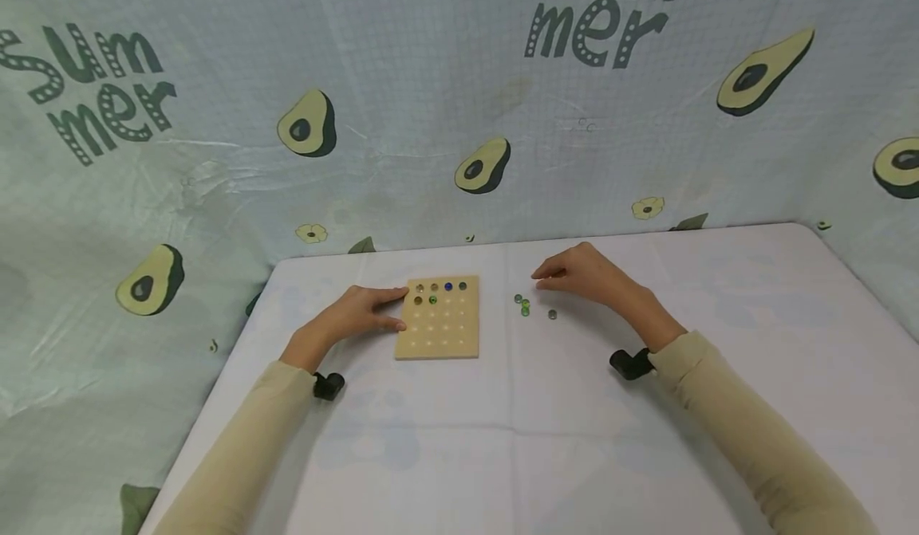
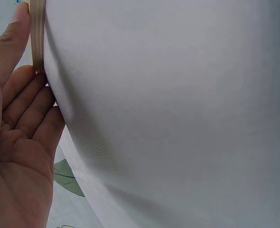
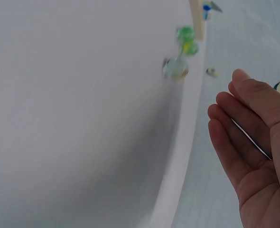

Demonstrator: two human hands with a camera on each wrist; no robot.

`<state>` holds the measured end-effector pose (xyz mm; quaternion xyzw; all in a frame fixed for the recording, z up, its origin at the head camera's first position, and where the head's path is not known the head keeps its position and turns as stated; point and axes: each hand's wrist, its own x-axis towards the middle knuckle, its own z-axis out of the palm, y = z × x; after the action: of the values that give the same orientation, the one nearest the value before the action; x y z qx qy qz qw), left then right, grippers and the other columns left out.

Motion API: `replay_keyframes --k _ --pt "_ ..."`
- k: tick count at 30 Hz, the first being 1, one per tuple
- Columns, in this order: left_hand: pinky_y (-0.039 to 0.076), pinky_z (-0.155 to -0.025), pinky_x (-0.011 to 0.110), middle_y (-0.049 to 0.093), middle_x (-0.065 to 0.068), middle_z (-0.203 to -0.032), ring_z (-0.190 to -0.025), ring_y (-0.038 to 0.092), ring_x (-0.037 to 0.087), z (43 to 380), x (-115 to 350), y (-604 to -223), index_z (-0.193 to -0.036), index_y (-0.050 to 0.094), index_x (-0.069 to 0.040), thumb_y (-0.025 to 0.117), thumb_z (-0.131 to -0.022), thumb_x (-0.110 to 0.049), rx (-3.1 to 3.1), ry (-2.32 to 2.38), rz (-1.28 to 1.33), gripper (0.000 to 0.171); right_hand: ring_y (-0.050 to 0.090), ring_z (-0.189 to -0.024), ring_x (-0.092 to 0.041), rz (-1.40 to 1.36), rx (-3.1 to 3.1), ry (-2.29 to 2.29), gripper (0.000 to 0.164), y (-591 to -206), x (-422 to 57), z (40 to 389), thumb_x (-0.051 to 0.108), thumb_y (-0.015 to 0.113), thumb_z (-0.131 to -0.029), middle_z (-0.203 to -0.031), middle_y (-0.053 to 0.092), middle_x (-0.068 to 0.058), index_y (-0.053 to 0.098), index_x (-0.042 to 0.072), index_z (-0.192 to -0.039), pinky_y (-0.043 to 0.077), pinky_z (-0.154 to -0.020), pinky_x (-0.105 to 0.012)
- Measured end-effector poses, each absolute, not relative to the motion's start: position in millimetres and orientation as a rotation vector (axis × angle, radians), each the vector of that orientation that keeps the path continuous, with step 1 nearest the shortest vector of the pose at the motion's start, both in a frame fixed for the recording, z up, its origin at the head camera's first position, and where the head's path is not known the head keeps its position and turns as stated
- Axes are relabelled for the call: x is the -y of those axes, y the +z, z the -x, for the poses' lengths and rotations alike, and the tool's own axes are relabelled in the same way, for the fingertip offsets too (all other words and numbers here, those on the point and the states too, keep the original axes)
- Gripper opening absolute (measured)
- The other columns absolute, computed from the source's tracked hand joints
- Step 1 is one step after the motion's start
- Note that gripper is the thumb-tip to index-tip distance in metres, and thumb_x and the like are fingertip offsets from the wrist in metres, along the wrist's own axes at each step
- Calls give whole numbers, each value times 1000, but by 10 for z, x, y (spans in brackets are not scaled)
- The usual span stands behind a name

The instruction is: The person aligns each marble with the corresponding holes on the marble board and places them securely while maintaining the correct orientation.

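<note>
A square wooden board (image 1: 436, 350) with rows of shallow hollows lies left of the table's middle. Its far row bears several marbles, a blue marble (image 1: 448, 286) among them; a green marble (image 1: 433, 300) and a brownish marble (image 1: 418, 300) sit in the second row. My left hand (image 1: 352, 312) touches the board's left edge with thumb and fingers spread apart. To the right of the board lie several loose glass marbles, including a green marble (image 1: 526, 303) and a greyish marble (image 1: 552, 314). Over the table just beyond them hovers my right hand (image 1: 585, 272), fingers loosely bent, no marble visible between them.
A white cloth covers the table (image 1: 445, 455), whose far edge meets a hanging curtain (image 1: 402, 57) printed with avocados and lettering. Each wrist wears a black camera, the left camera (image 1: 329, 386) and the right camera (image 1: 632, 363).
</note>
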<state>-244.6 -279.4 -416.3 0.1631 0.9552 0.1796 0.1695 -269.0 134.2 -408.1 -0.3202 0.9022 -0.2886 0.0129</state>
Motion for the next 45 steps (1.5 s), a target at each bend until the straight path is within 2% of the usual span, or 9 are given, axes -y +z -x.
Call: replay_keyframes --k 6,13,24,30,45 --pt "36 -116 54 44 12 -157 -146 37 36 2447 2804 -4177 -156 44 -17 76 -88 -50 -2719 517 -477 82 72 -95 -17 1002 -2748 -818 20 -4169 -1615 2626 16 78 -91 -106 78 -2 81 10 -110 60 -83 -35" --pt "36 -116 54 43 11 -157 -147 37 35 2446 2809 -4160 -156 44 -18 76 -87 -50 -2718 521 -461 82 74 -99 -16 1126 -2673 -845 23 -4270 -1676 2579 21 83 -86 -105 78 2 82 13 -108 59 -87 -37" --pt "35 -117 53 43 9 -158 -147 36 34 2452 2803 -4156 -156 44 -19 77 -87 -49 -2717 535 -459 82 75 -92 -15 1172 -2722 -783 21 -4293 -1622 2568 22 86 -82 -97 79 2 84 13 -101 61 -78 -32" --pt "35 -117 54 43 9 -158 -148 36 34 2455 2807 -4172 -156 44 -19 77 -86 -51 -2712 535 -453 83 75 -91 -14 1190 -2718 -736 21 -4288 -1590 2575 21 86 -83 -98 79 2 83 11 -102 60 -76 -27" --pt "35 -117 54 43 10 -157 -147 37 35 2445 2802 -4176 -155 44 -19 77 -86 -50 -2724 528 -445 83 75 -86 -13 1294 -2720 -734 17 -4291 -1584 2597 19 84 -85 -95 79 0 84 10 -100 59 -70 -24"
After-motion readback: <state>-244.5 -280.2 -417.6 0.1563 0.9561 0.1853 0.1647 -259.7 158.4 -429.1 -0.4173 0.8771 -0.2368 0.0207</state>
